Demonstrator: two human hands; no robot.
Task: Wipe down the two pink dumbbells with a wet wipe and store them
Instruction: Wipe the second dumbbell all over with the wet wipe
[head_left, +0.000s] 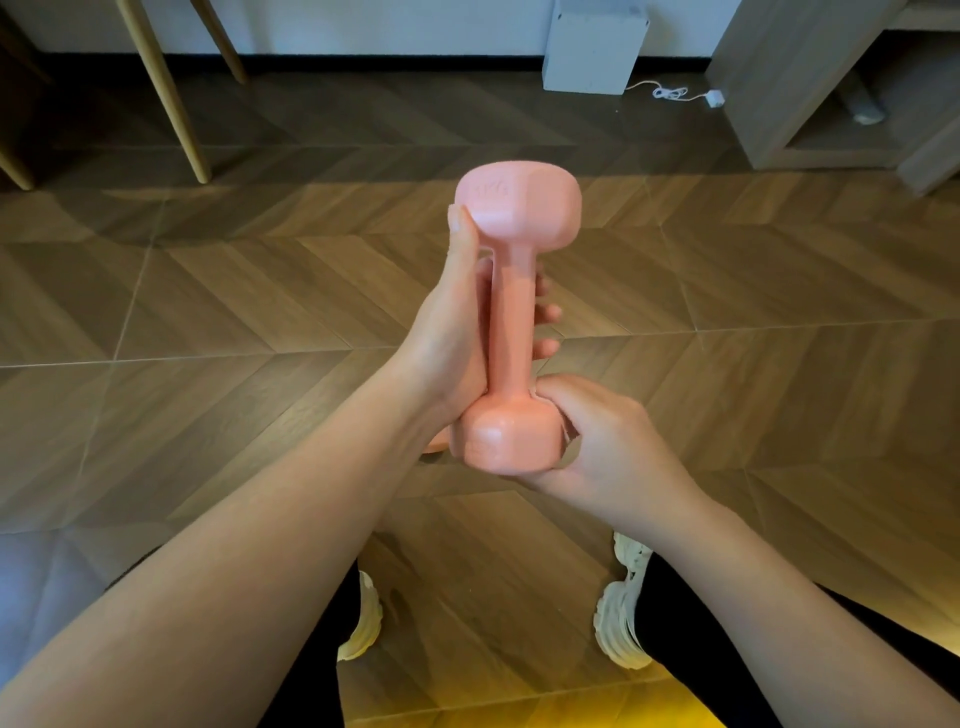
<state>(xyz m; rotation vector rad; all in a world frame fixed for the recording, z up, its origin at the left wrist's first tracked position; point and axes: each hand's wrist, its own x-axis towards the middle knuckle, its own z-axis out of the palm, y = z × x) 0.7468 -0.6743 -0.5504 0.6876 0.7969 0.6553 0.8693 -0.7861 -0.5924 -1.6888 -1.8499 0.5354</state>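
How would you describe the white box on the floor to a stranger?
Look along the far wall, where the brown wooden floor ends. Between the slanted light wooden legs on the left and the grey-brown wooden cabinet on the right stands the white rectangular box. Unlike them it is white, with a thin white cable trailing right.

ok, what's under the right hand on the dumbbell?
A crumpled strip of what looks like the wet wipe shows between the right hand and the lower head of the pink dumbbell. The rest is covered by that hand.
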